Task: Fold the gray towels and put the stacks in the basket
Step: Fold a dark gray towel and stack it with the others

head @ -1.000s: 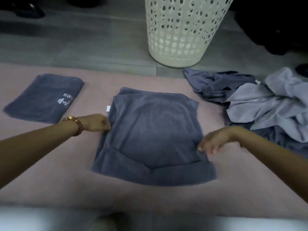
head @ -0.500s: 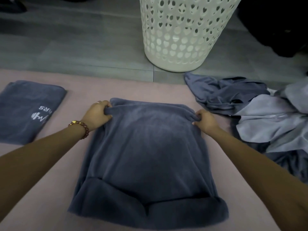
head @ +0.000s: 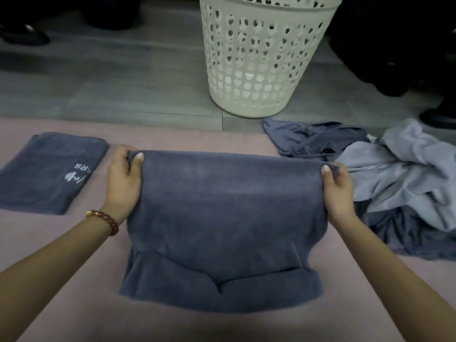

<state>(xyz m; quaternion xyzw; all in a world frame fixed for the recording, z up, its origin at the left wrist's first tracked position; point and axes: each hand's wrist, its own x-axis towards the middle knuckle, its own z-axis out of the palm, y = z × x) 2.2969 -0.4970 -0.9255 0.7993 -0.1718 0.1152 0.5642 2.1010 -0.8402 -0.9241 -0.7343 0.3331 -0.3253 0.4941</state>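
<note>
**Far edge of the gray towel lifted in both hands**

The person's left hand (head: 123, 183) and right hand (head: 336, 191) each pinch a far corner of the gray towel (head: 227, 218), thumbs on top, fingers curled under the cloth. That far edge is raised off the pink mat (head: 74, 280), while the near edge lies on it in a rumpled fold. A beaded bracelet (head: 106, 218) circles the left wrist. To the left, apart from the hands, lies a folded towel (head: 47, 171) with a white logo. A heap of unfolded towels (head: 385, 174) sits just beside the right hand. The white perforated basket (head: 261, 58) stands on the gray floor (head: 111, 90) beyond the mat.
</note>
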